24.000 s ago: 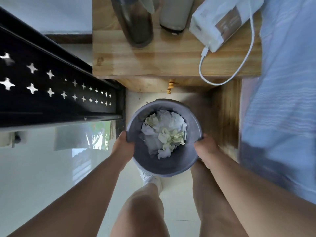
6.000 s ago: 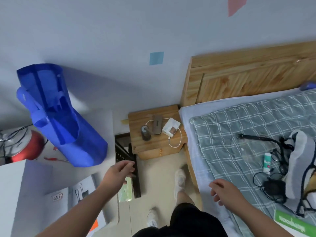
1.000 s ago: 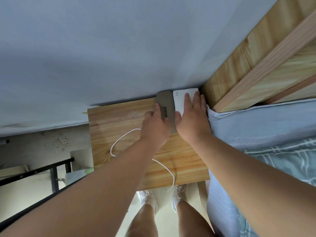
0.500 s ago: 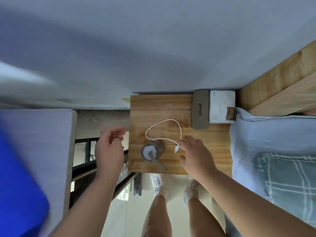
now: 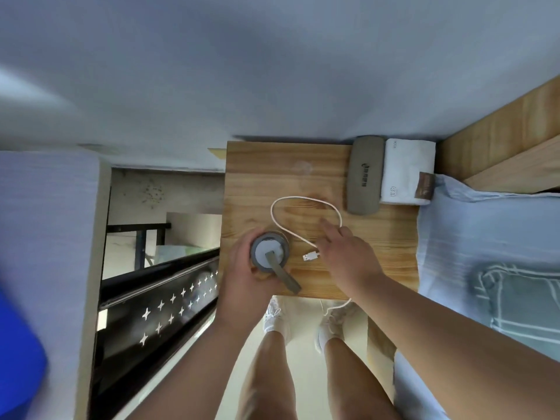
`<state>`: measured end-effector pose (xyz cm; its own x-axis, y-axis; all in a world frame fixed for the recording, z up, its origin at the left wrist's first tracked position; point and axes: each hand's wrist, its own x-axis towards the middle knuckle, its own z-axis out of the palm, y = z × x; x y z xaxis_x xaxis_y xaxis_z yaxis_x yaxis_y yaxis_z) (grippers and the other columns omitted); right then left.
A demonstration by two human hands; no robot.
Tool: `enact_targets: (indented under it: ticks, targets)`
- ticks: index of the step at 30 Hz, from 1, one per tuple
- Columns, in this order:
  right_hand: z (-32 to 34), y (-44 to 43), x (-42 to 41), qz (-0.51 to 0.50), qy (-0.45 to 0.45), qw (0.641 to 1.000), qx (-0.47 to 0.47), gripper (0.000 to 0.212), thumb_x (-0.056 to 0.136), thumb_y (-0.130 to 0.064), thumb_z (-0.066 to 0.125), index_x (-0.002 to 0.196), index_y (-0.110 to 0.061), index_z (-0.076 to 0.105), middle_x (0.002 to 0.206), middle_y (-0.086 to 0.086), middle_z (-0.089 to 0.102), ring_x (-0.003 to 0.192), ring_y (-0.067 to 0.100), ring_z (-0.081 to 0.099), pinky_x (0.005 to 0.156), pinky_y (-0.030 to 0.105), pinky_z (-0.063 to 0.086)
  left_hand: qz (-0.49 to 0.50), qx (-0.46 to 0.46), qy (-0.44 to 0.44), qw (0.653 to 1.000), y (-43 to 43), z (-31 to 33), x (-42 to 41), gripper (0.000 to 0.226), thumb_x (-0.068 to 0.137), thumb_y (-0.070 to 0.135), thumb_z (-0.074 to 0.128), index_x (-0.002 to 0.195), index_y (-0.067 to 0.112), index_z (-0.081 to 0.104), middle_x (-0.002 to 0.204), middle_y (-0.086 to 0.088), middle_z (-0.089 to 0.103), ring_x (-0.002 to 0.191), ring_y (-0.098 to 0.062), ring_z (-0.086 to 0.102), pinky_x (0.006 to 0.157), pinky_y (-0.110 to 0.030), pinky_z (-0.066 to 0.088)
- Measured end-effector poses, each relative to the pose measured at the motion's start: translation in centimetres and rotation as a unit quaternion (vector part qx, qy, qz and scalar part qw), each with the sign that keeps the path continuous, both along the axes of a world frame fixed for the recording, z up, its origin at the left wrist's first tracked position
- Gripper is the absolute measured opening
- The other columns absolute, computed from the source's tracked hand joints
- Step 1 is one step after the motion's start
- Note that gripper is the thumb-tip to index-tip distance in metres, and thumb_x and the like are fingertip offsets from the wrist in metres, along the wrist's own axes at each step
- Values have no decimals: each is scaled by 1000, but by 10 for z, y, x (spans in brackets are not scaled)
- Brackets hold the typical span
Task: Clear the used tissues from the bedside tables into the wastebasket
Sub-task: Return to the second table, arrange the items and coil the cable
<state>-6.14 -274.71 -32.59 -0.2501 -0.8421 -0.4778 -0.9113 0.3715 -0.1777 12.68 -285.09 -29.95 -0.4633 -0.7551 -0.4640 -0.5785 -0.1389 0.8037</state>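
So, the wooden bedside surface sits right in the middle of the frame, pushed against the pale wall, with the bed touching its right edge. The left hand is at the lower left corner of the surface, its fingers curled round a grey bottle that stands upright; you see it from the top, with a strap hanging off the lid. The right hand is just right of the bottle, lying over a white cable. Its fingers are stretched out loose, not clamped on anything as far as I can see. The cable makes a loop toward the middle of the surface, and its plug lies between the two hands. In the upper right corner of the surface a grey case and a white power bank lie side by side, touching. A black rack with star cutouts is at lower left.
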Motion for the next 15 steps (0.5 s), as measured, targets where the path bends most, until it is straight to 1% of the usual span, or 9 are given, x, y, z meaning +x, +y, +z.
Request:
enact_targets:
  ticks: [1,2,4,5,8,10,12,13,15]
  targets:
    - [4,1,0,2,13,1000,-19,27,90,-9,70,117,-13,67,145,11,54,114,29,60,76,36,53,5,6,7,1000,-3,0,-3,83,66,8,94,125,56,60,125,21,68,116,-11,71,90,-24,60]
    - [9,3,-1,-1,23,999,-40,23,86,-9,76,107,-12,69,123,10,67,101,28,64,72,35,53,13,13,11,1000,-6,1,-6,79,66,6,95,120,54,63,118,17,73,108,-11,74,83,-19,59]
    - [20,9,-1,-16,21,996,-83,16,81,-8,81,90,-12,69,84,6,72,79,28,64,65,37,51,41,24,13,999,-14,6,-13,72,66,10,97,114,52,64,110,13,77,99,-11,77,79,-18,59]
    - [24,12,0,-23,21,994,-104,15,81,-8,82,86,-12,67,74,5,70,74,28,62,64,38,50,53,17,10,998,-19,10,-18,69,67,14,98,112,55,63,107,17,77,96,-7,77,78,-16,59]
    - [38,22,2,-45,16,988,-144,19,78,-5,84,84,-11,67,63,4,66,66,27,59,59,37,48,68,-11,-6,998,-39,22,-39,66,72,25,96,103,67,56,101,37,71,90,13,71,70,-7,54]
    - [47,30,3,-78,4,981,-175,20,78,-7,85,81,-10,66,59,5,63,60,26,56,55,36,48,72,-18,-14,997,-56,30,-61,67,73,31,95,102,73,51,101,46,66,92,21,65,74,-11,54]
    - [55,38,6,-115,-9,974,-196,20,79,-9,85,79,-8,65,59,6,59,55,25,54,50,34,48,70,-23,-10,997,-69,33,-83,66,73,35,94,103,73,49,100,50,63,93,25,62,83,-20,54]
    - [58,43,7,-136,-18,971,-198,19,80,-9,84,79,-8,65,60,6,58,54,24,54,49,33,48,60,-30,-4,998,-74,33,-94,65,73,37,94,103,71,49,100,50,63,94,26,61,84,-18,53]
    - [60,54,12,-181,-44,965,-185,16,84,-12,82,84,-9,66,66,5,57,55,23,55,50,32,48,38,-41,12,998,-78,30,-116,64,73,35,94,111,65,51,101,46,65,96,26,60,79,-7,50]
